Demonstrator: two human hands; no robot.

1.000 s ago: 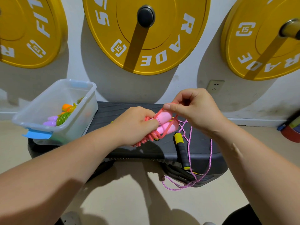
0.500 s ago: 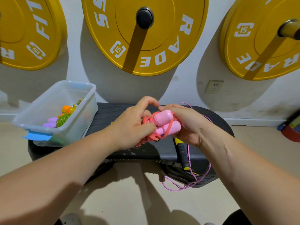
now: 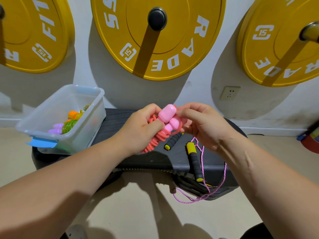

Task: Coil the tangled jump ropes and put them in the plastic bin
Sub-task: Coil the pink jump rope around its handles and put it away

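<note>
My left hand (image 3: 143,128) grips a coiled coral jump rope (image 3: 156,138) with two pink handles (image 3: 167,113) above a black step platform (image 3: 155,159). My right hand (image 3: 203,125) pinches the coral cord beside the handles. A second rope with black foam, yellow-capped handles (image 3: 193,159) and a thin pink cord (image 3: 214,188) lies on the platform, its cord hanging over the front edge. The clear plastic bin (image 3: 39,121) stands at the platform's left end and holds a green coiled rope (image 3: 69,125) with purple and orange handles.
Large yellow weight plates (image 3: 155,38) hang on the white wall behind. A wall socket (image 3: 229,93) sits to the right. Beige floor lies in front of the platform. Coloured objects (image 3: 310,140) rest on the floor at the far right edge.
The pink handles have tilted more upright and risen slightly. My right hand has shifted from under the bundle to its right side, uncovering the second black-and-yellow handle on the platform.
</note>
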